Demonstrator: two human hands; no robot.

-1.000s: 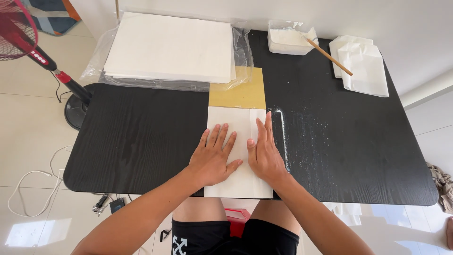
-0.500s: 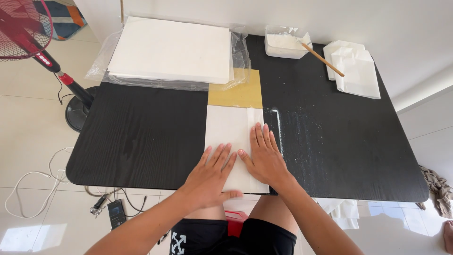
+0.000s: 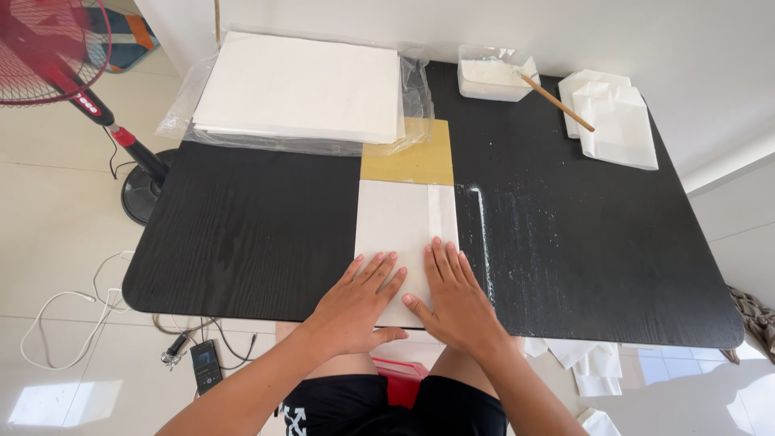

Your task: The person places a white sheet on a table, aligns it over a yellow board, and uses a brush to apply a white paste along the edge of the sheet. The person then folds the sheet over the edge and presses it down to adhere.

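Here, 2 hands, left hand (image 3: pixel 355 305) & right hand (image 3: pixel 458 299), fingers spread flat on 1 white sheet (image 3: pixel 400 222)

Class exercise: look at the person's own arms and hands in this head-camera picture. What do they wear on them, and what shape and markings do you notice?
Both forearms are bare, with no sleeves in view. The left hand and the right hand wear no gloves, and no rings, watch or bracelet can be seen. The fingernails look short and unpainted. No tattoos or other markings show on either arm.
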